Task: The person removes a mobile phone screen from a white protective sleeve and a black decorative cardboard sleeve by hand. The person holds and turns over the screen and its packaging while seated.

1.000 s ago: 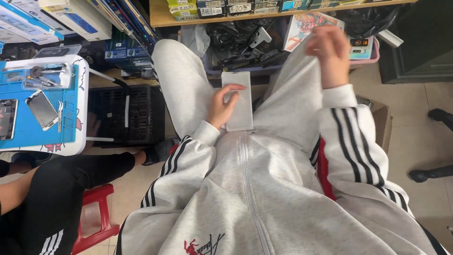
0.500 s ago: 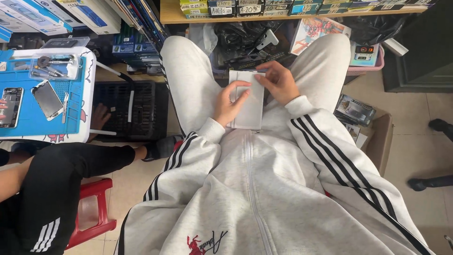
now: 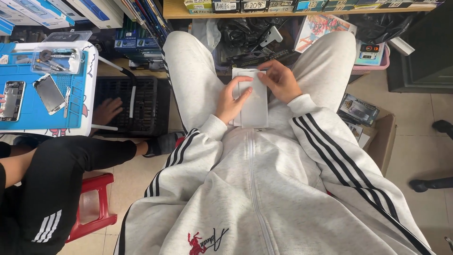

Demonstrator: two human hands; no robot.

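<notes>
A flat white rectangular packet (image 3: 254, 106) lies on my lap between my grey-trousered thighs. My left hand (image 3: 232, 101) grips its left edge, fingers spread across its face. My right hand (image 3: 281, 81) holds the packet's upper right corner, fingers curled over the top edge. Both my sleeves are light grey with black stripes.
Another person sits at the left on a red stool (image 3: 92, 208), one hand (image 3: 106, 111) in a black crate (image 3: 137, 106). A blue mat (image 3: 28, 101) on a white table carries phone parts. A cardboard box (image 3: 373, 127) stands at right; a shelf (image 3: 292, 10) and cluttered bins are ahead.
My right hand came down from the bins ahead onto the packet's top right corner. The view has tilted slightly, and the other person's hand now rests in the black crate.
</notes>
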